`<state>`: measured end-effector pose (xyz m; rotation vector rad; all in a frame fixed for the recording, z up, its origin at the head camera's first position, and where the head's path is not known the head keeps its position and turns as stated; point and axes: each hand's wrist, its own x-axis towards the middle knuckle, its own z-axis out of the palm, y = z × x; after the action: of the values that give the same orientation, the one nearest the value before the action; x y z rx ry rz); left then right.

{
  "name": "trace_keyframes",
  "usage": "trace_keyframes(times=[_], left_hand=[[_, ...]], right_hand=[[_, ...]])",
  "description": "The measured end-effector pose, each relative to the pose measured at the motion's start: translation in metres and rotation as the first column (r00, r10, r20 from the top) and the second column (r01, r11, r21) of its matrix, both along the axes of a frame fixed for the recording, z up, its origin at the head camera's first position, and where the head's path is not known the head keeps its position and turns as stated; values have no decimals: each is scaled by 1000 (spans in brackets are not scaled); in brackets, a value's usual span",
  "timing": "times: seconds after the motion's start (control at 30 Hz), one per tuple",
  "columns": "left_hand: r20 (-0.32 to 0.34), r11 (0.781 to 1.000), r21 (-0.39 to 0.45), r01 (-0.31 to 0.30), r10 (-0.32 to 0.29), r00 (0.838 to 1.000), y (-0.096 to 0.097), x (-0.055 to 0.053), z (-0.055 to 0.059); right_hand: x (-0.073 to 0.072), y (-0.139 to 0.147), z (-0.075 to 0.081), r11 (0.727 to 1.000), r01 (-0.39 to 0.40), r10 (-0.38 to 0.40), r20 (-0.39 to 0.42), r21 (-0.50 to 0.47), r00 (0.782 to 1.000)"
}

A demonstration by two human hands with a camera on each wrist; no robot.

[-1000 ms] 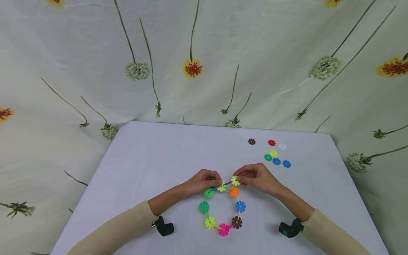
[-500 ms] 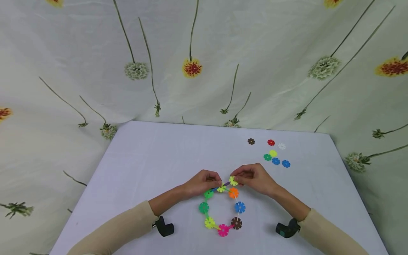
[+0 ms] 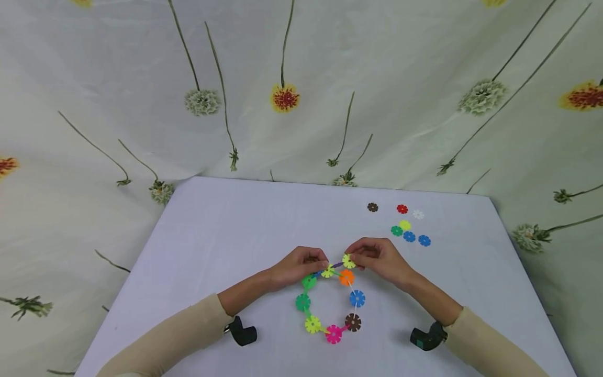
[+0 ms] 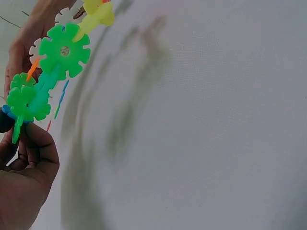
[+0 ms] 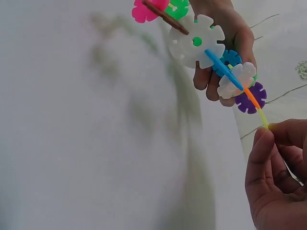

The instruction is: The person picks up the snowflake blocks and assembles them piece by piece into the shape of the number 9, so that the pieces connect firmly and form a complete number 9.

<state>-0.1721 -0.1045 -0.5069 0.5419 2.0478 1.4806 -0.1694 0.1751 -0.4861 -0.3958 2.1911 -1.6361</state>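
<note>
A ring of interlocking flower-shaped plastic discs, with a pink disc at its near side, is held up between both hands. My left hand pinches it at the upper left, by a blue piece and a green disc. Between thumb and fingers, my right hand pinches a yellow disc at the upper right end. A purple disc joins that yellow one to the chain, seen nearly edge-on from the head. White discs, an orange disc and a brown disc follow along the right side.
Loose discs lie on the white table at the back right: brown, red, white, yellow, green and blue. A printed cloth hangs behind the table. Black wrist cameras sit below both wrists.
The whole view has shifted a little. The ring's near side sits slightly higher in the head view. My right hand moved slightly left, then back right with the yellow disc; both grips stay.
</note>
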Motion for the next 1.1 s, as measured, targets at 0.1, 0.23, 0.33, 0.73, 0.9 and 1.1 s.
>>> trace_keyframes(times=[0.1, 0.23, 0.33, 0.73, 0.9, 1.1], left_hand=[[3, 1000, 2, -3, 3, 1000, 1, 1, 0], [6, 1000, 6, -3, 3, 1000, 1, 1, -2], [3, 1000, 3, -5, 5, 1000, 0, 2, -3], [-9, 1000, 1, 6, -6, 1000, -1, 2, -3], [-5, 1000, 3, -5, 5, 1000, 1, 2, -7], [3, 1000, 7, -3, 3, 1000, 3, 0, -8]], right_hand=[[0, 1, -2, 1000, 10, -10, -3, 5, 1000], [1, 1, -5, 999, 47, -45, -48, 25, 998], [2, 3, -7, 996, 77, -74, -74, 40, 995], [4, -4, -11, 1000, -11, 11, -25, -7, 1000], [4, -8, -11, 1000, -10, 10, -41, 8, 999], [3, -6, -7, 1000, -9, 10, -37, 23, 999]])
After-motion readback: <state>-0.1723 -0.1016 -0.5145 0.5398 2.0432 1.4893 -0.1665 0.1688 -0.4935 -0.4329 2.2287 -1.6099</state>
